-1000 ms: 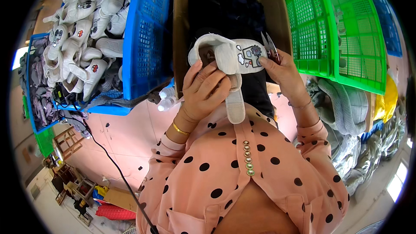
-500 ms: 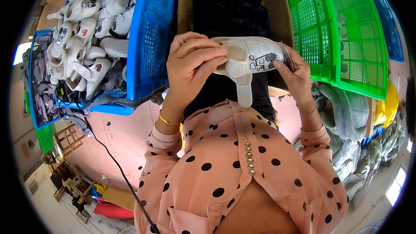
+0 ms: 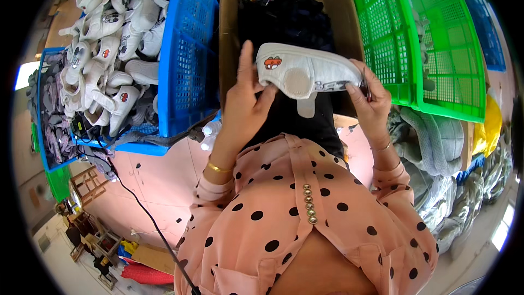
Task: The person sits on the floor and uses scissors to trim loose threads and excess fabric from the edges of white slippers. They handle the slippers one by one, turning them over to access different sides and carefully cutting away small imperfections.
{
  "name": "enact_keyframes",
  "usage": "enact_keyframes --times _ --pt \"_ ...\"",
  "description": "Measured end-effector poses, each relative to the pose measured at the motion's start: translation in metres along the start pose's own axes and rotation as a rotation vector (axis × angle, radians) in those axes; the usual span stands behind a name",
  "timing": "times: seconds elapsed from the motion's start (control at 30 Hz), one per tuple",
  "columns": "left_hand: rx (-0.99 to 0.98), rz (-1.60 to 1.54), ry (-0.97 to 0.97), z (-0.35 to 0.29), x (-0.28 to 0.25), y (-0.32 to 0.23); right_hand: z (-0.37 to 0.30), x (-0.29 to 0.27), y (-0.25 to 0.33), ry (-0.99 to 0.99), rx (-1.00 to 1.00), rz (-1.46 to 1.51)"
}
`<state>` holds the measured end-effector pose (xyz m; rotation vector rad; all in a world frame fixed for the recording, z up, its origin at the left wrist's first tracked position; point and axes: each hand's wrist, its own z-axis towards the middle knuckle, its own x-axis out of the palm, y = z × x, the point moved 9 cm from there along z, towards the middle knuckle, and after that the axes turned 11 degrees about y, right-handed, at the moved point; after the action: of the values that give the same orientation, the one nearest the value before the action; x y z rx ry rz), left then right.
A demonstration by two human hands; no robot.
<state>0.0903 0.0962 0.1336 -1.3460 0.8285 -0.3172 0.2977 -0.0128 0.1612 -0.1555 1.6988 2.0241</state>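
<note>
A white cloth shoe point(image 3: 333, 68) lies sideways between my hands, above a cardboard box. It has a small red car patch at the heel, a round pale pad, a hanging strap and a grey-black print near the toe. My right hand point(image 3: 372, 101) grips the toe, thumb on the near side. A thin dark tool point(image 3: 367, 86), its kind unclear, shows against that palm. At the heel is my left hand point(image 3: 246, 98), index finger stretched upward along the end and thumb at the lower edge. Its other fingers are partly hidden behind the shoe.
The cardboard box point(image 3: 232, 27) before me holds dark fabric items point(image 3: 295, 19). On its left, a blue crate point(image 3: 188, 49) stands by a heap of white shoes point(image 3: 103, 49). Green crates point(image 3: 387, 38) rise on the right. A black cable point(image 3: 143, 202) runs down at left.
The shoe has been rolled so its side and heel patch face up, and the printed top turns toward me. My left index finger has straightened upward; the right hand keeps its grip.
</note>
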Motion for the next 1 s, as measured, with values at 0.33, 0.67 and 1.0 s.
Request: enact_keyframes --times 0.33,0.67,1.0 --pt "0.190 -0.204 -0.131 -0.004 -0.042 0.013 -0.001 -0.005 -0.018 -0.114 0.107 0.222" --pt "-0.119 0.877 -0.652 -0.088 -0.225 -0.031 0.017 -0.151 -0.084 -0.460 0.057 1.118" --pt "-0.571 1.265 -0.835 -0.102 -0.384 0.047 -0.040 0.029 -0.123 -0.239 0.636 1.118"
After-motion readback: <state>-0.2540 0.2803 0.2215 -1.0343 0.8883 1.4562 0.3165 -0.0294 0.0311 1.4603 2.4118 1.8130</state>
